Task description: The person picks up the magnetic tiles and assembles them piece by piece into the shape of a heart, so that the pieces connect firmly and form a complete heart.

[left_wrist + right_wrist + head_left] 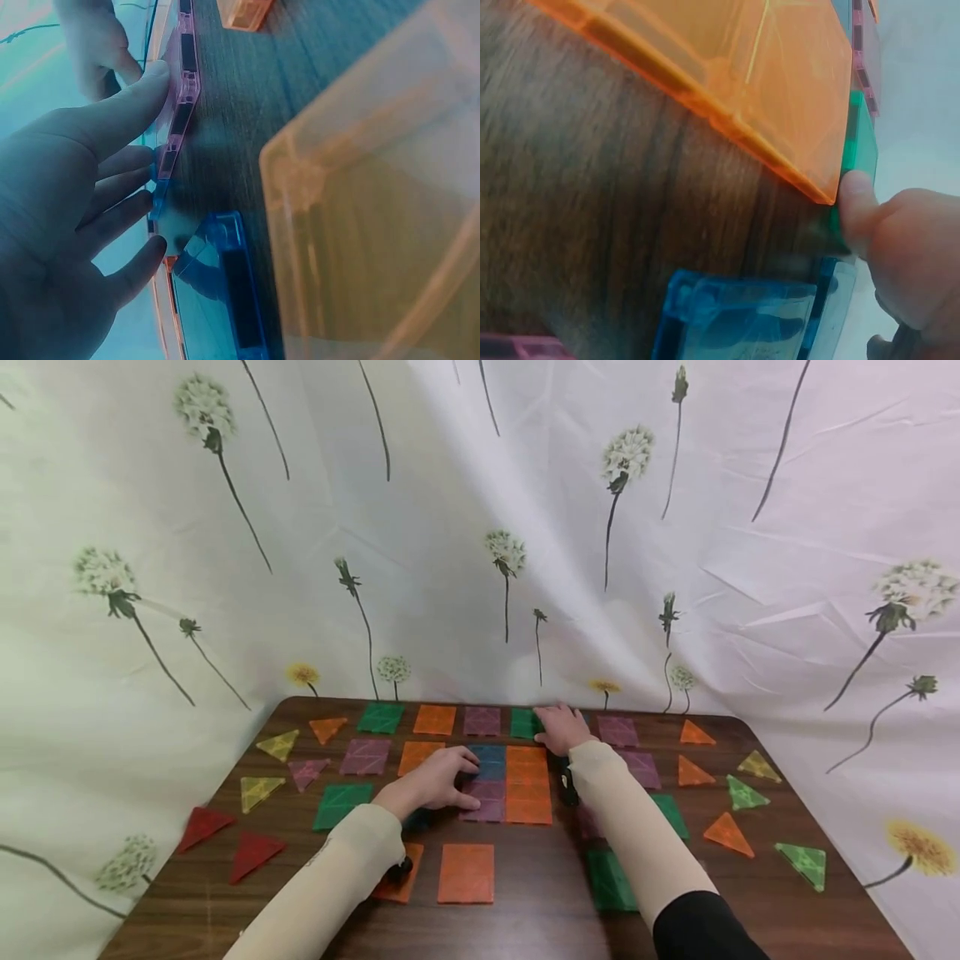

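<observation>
Touching a green tile, right grip is hard to judge; left grip spreads apart.

so the left hand has its fingers fanned apart, pretty loose, left thumb stretched away from them; right hand is farther forward and to its right, back facing up; left forearm trails behind-left of its hand, right forearm behind-right

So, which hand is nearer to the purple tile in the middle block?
Left. The left hand is at the left edge of the purple tile; the right hand is farther back, at a green tile.
</observation>
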A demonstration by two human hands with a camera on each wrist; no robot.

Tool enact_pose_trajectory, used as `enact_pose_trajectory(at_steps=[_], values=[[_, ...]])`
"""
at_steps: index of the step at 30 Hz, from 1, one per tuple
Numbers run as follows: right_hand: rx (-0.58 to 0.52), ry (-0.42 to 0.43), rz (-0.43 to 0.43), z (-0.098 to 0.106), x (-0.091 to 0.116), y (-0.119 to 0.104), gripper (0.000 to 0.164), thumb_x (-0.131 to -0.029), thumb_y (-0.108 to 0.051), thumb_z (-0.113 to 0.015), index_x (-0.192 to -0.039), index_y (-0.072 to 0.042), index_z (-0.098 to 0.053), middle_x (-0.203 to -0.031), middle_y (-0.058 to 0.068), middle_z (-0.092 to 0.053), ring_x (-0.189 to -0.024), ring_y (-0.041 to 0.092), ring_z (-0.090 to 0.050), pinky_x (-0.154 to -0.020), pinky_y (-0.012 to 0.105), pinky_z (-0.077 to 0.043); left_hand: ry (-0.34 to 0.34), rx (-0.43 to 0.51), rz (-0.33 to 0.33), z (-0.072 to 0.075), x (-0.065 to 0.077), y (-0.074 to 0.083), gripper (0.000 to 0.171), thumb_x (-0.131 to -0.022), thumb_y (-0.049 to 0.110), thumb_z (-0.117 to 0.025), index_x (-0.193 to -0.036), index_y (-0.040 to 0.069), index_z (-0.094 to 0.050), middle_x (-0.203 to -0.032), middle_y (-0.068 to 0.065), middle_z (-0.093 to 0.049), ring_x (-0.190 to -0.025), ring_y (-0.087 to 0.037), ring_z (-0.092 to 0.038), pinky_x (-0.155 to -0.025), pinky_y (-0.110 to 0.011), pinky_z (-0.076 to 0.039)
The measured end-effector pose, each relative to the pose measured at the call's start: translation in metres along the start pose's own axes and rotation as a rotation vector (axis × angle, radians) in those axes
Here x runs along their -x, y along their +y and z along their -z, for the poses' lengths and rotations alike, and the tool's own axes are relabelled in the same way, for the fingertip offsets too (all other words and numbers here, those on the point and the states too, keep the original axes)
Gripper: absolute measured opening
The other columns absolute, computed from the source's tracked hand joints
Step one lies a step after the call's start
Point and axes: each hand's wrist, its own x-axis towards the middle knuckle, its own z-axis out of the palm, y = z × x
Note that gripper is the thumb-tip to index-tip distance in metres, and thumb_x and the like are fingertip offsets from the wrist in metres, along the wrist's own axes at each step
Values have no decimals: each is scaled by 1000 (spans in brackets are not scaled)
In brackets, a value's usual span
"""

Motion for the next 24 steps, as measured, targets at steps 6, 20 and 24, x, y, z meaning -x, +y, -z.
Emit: enact_pose_trajectory(at_steps=[6, 20, 24], values=[[-49, 125, -19, -1, -1, 0, 72, -98, -23, -78, -157, 0, -43, -154, 27, -44, -135, 42, -51, -111, 57, -45, 0, -4, -4, -1, 0, 0, 53, -91, 32, -85, -133, 3, -71, -147, -11, -57, -137, -35, -53, -112, -51, -47], [-461, 381, 105, 10, 15, 15, 24, -97, -9, -76, -117, 2, -72, -117, 21, -70, -103, 37, -66, -91, 54, -54, -13, -13, 11, 2, 3, 5, 54, -93, 30, -84, -136, 1, -69, -149, -13, -55, -139, -37, -51, -113, -52, -45], [-527, 358, 81, 13, 21, 17, 18, -98, -15, -77, -113, -4, -74, -106, 14, -72, -88, 27, -65, -82, 47, -55, -13, -17, 16, 1, 3, 5, 54, -93, 30, -84, -136, 1, -68, -148, -13, -55, -138, -36, -51, -113, -52, -45]])
